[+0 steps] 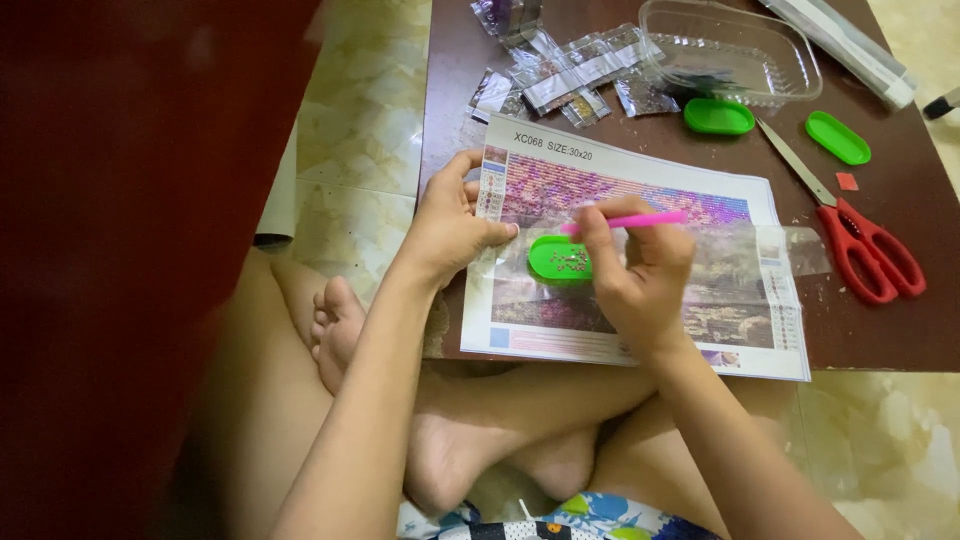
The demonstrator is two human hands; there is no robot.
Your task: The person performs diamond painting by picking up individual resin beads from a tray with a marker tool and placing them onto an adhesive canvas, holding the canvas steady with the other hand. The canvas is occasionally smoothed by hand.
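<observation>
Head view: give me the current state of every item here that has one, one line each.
Pink plastic pen: gripped in right hand, tip at the tray.
Green oval bead tray: on the canvas, beads inside.
Printed diamond-painting canvas: flat, clear film partly peeled, left hand pressing its edge.
Red-handled scissors: closed, lying on the brown table.
Clear plastic box: open, lidless.
Two spare green trays: appear empty.

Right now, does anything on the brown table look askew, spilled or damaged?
Only mildly: crumpled clear plastic bead packets lie in a loose heap at the far edge, and a small red scrap sits stray beside the red-handled scissors. No damage shows.
</observation>
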